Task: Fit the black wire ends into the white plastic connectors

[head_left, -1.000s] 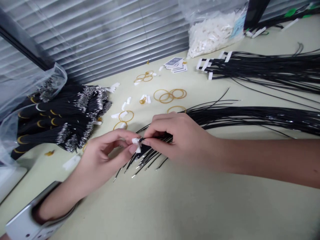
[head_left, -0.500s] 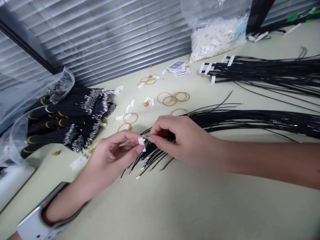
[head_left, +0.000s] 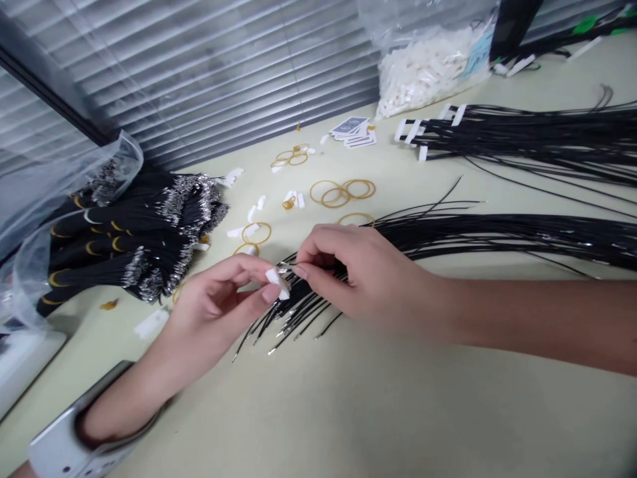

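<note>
Between the thumb and fingers of my left hand is a small white plastic connector housing, tilted toward the right. My right hand pinches a thin black wire close to its metal terminal. That terminal tip is right at the housing's upper right side; whether it is inside a slot I cannot tell. Under both hands a bundle of black wires lies on the table, its loose ends with metal tips fanned out below my fingers. My right fingers hide part of the held wire.
Rubber bands and loose white housings lie behind my hands. Bundled wires with metal ends are at left. A bag of white parts, playing cards and wires with housings fitted stand farther back.
The white housing has turned in my left fingers and moved slightly left, showing more of its long side. More of the metal terminal shows between the hands. Both grips stay closed.
</note>
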Demonstrator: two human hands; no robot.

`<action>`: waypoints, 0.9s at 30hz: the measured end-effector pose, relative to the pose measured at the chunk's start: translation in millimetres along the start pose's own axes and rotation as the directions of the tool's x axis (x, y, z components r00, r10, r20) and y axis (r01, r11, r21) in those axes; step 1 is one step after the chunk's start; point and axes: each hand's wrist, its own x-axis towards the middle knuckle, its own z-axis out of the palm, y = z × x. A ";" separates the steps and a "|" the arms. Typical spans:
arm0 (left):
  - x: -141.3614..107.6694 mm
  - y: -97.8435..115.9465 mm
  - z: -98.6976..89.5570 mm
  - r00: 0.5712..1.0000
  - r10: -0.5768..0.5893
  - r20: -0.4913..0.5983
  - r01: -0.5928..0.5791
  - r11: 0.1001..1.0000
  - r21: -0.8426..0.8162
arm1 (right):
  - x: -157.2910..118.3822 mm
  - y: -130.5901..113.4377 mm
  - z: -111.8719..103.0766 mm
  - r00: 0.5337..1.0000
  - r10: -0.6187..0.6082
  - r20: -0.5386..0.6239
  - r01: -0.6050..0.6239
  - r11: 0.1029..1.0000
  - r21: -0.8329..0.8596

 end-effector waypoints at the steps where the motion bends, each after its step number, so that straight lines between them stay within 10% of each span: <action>1: -0.2 0.6 0.1 1.000 -0.001 -0.002 0.001 1.000 0.005 | 0.2 0.1 0.2 1.000 -0.001 -0.005 0.001 1.000 0.001; 27: 0.1 -0.5 -1.0 0.997 0.061 0.047 -0.061 0.998 -0.004 | -0.2 -1.5 -0.5 0.997 -0.066 -0.050 0.068 0.997 0.038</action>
